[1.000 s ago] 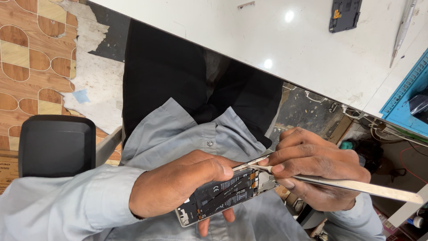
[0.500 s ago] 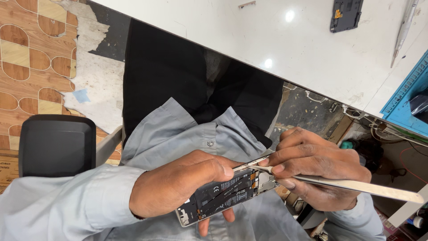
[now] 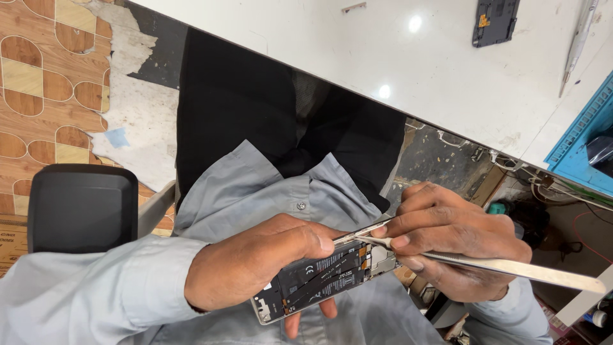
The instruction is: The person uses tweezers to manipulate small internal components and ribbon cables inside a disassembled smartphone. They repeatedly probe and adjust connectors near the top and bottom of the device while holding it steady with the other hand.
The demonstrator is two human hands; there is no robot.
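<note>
My left hand [image 3: 255, 262] grips an opened phone [image 3: 319, 281], its back cover off so the black battery and board show. The phone sits low over my lap, tilted up to the right. In my right hand [image 3: 453, 249] I pinch metal tweezers [image 3: 511, 267], whose tips rest at the phone's upper edge by my left thumb. The long handle of the tweezers sticks out to the right past my wrist.
A white table [image 3: 396, 57] runs across the top with a small black phone part [image 3: 495, 22] and a thin metal tool [image 3: 578, 41] on it. A blue tray [image 3: 584, 150] stands at the right. A black chair arm [image 3: 80, 207] is at my left over patterned floor.
</note>
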